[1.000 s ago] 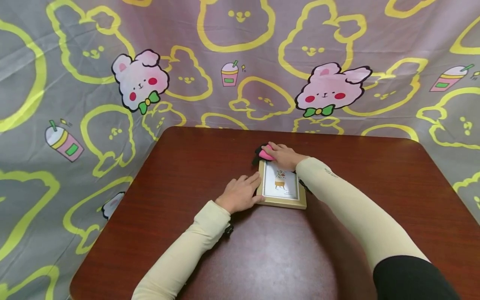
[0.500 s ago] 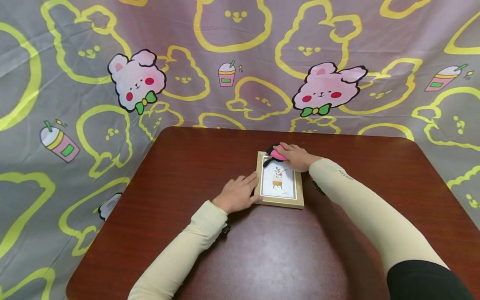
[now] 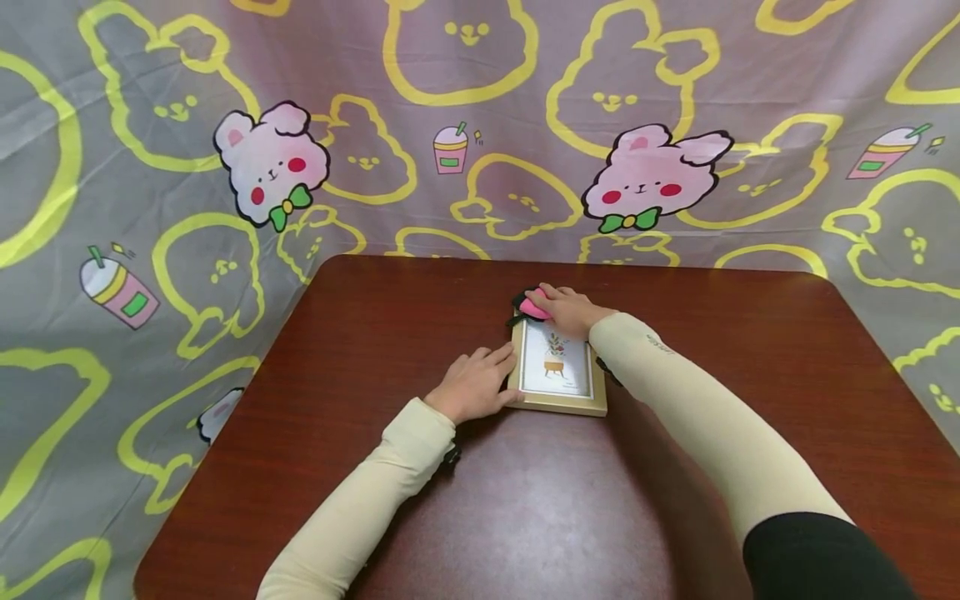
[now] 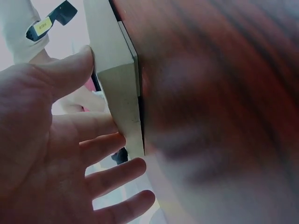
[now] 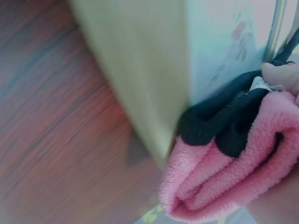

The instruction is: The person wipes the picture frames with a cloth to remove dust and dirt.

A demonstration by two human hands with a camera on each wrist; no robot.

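Item under inspection: a gold-bordered picture frame (image 3: 561,367) lying face up on the desk (image 3: 570,508), between the two hands. The left hand (image 3: 472,387) has its fingers extended and spread along the frame's left side, thumb at the near-left corner; it touches and does not grip. The right hand (image 3: 572,314) has its fingers curled over a pink-and-black cloth (image 5: 205,163), bunched on the far-left corner and spilling past the border.

Principal risk, in my assessment: slippage. The left hand bears on one side only, and no brace shows at the right side. A firm sideways stroke could swing or skid the frame across the desk, which appears smooth.

Second risk: snagging. The folded cloth carries black edging and a white tag (image 5: 259,85); either could catch on the corner it overlaps, dragging the frame along or pulling the cloth from the fingers.

Third risk: uneven contact. Because the cloth is bunched, a stroke might miss the inner edges of the border. Pressure cannot be judged, nor can it be determined whether the print is covered by glass or plastic.
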